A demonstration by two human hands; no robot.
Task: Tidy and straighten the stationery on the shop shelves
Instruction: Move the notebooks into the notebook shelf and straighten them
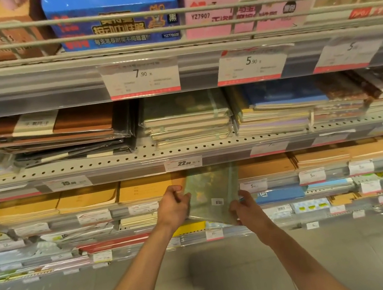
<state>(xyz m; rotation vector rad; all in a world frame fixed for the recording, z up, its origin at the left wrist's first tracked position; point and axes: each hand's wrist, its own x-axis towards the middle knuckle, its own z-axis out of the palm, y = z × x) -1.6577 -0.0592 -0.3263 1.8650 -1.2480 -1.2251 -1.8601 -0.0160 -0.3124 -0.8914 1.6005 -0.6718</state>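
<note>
While both hands grip it, the green notebook (211, 195) tilts, long axis running up toward the shelf. It is plastic-wrapped, with a barcode sticker (217, 202). Left hand (174, 206) fingers curl on its left edge; right hand (245, 208) pinches the lower right corner.

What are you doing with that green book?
A person is tidying a shop's stationery shelves. Both hands hold one green notebook wrapped in clear plastic: the left hand grips its left edge, the right hand its lower right corner. It is out in front of the shelf of yellow notebooks. A stack of similar green notebooks sits on the shelf above.
</note>
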